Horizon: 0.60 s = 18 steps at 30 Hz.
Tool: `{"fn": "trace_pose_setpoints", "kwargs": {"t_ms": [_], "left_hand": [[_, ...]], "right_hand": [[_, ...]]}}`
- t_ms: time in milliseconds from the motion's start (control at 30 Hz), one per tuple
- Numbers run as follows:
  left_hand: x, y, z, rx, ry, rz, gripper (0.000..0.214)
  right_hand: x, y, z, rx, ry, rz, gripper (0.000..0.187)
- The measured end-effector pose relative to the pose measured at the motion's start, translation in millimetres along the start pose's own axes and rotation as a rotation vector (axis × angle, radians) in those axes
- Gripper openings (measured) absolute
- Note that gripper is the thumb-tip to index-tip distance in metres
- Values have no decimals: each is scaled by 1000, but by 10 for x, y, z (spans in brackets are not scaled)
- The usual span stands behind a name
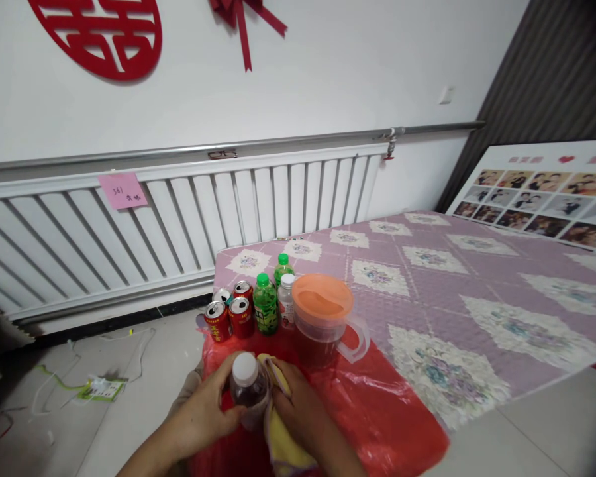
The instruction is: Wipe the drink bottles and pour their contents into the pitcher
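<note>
A clear bottle (246, 374) with a white cap and dark contents stands upright between my two hands. My left hand (206, 411) wraps round its left side, thumb across the front. On the other side my right hand (298, 397) grips a yellow cloth (283, 437) and presses it against the bottle. Beyond the hands are several opened drink cans (241, 317), a green-capped bottle (265, 308) with another behind it, and a white-capped clear bottle (287, 301). To their right sits a clear plastic pitcher (315, 334) with an orange lid.
Red plastic sheeting (377, 404) lies under the items, over a purple flowered cover (372, 271). A white radiator (258, 199) runs along the wall behind. Scraps and strings litter the floor (129, 384) at left. A photo board (541, 192) leans at right.
</note>
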<state>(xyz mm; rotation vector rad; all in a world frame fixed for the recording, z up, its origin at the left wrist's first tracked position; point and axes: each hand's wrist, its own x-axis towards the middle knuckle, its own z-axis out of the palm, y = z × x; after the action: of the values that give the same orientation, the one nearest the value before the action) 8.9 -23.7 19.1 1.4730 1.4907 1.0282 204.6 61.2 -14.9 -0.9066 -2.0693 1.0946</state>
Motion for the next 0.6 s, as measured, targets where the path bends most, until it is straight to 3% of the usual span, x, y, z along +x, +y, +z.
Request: {"fn": "trace_pose_setpoints", "kwargs": {"t_ms": [167, 333, 467, 600], "left_hand": [[-23, -6, 49, 44, 90, -4, 76], [-13, 54, 85, 38, 96, 31, 67], [-4, 6, 93, 5, 121, -6, 75], [1, -20, 103, -11, 129, -32, 66]], "right_hand": [[2, 21, -2, -19, -6, -5, 52], [-47, -143, -62, -40, 167, -235, 45], [-119, -209, -63, -182, 242, -392, 47], [-191, -219, 7, -311, 327, -425, 49]]}}
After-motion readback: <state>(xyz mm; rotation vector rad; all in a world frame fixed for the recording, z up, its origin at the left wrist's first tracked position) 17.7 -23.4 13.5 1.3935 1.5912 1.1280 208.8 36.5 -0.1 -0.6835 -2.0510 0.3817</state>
